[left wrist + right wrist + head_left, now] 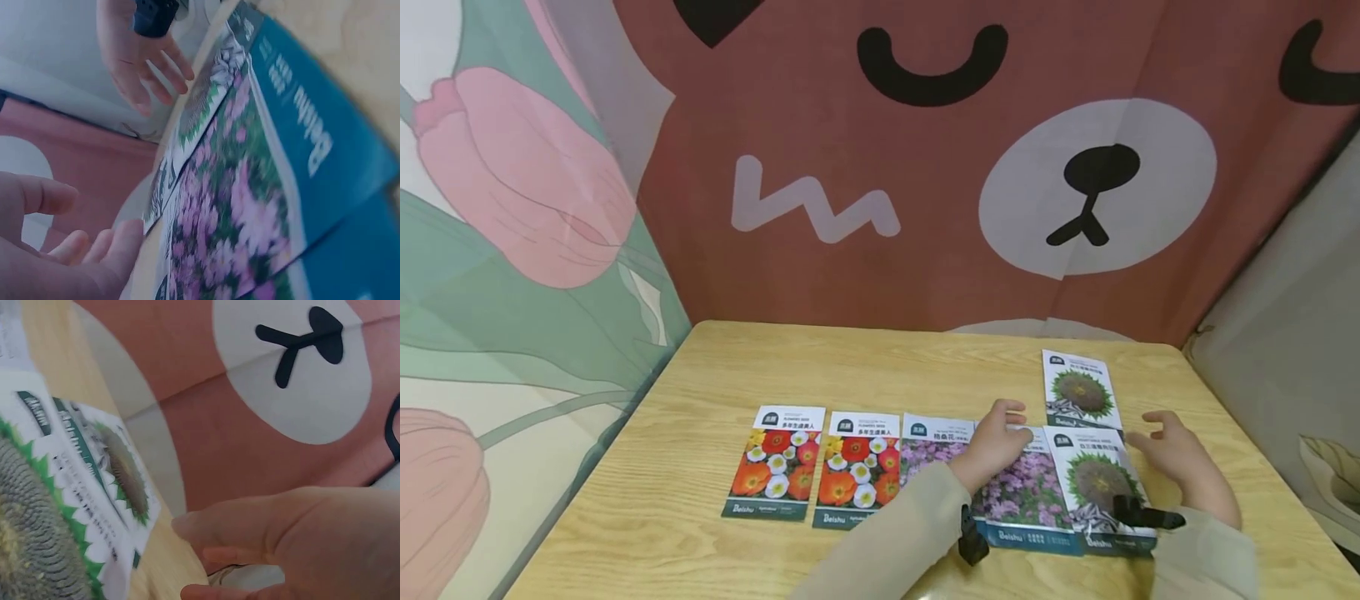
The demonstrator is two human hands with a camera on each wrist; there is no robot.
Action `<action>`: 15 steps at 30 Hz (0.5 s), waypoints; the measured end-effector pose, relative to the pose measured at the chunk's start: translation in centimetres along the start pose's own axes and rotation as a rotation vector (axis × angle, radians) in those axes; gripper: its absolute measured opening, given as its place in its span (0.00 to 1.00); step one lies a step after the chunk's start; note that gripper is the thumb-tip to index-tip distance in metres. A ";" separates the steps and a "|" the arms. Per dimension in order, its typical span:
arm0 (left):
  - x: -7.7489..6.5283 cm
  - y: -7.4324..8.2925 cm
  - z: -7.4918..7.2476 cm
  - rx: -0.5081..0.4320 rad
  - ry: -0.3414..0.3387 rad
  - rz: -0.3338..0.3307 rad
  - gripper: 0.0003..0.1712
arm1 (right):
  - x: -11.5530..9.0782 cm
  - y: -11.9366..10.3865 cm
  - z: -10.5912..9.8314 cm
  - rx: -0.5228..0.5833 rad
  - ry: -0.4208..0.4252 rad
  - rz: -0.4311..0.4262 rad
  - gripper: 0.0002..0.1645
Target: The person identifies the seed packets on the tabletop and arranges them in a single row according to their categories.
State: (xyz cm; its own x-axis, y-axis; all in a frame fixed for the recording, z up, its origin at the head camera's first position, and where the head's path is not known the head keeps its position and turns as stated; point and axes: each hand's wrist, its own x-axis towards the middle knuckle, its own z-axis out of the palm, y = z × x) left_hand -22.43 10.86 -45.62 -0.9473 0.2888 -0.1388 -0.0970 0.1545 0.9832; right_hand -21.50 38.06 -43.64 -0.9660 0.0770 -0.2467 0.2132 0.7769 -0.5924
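Observation:
My left hand (996, 446) is over two overlapping seed packets with pink-purple flowers, the left one (928, 446) partly covered by my forearm and the right one (1026, 496) showing more. Its fingers are loosely bent with nothing between them. To the right lies a sunflower seed packet (1101, 487), overlapping the edge of the purple one. My right hand (1183, 458) hovers at that packet's upper right corner, fingers relaxed and holding nothing. A second sunflower packet (1081, 387) lies directly behind the first. In the right wrist view, my right thumb and fingers (250, 531) are apart from both sunflower packets.
Two poppy seed packets, one at far left (775, 467) and one beside it (853, 467), lie on the wooden table (647, 483). A red-brown bear-print cloth (940, 208) hangs behind the table's far edge. A tulip-print cloth (527, 183) hangs at left.

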 end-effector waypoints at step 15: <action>3.3 1.2 0.0 0.002 0.009 0.016 0.22 | 3.6 0.8 -1.8 -0.031 -0.060 -0.060 0.44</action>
State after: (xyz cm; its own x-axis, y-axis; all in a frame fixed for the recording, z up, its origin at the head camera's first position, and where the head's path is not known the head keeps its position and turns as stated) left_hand -25.70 11.95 -44.92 -0.9513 0.2829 -0.1225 -0.0817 0.1520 0.9850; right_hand -25.06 40.05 -43.64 -0.9662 -0.0073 -0.2576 0.1496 0.7979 -0.5839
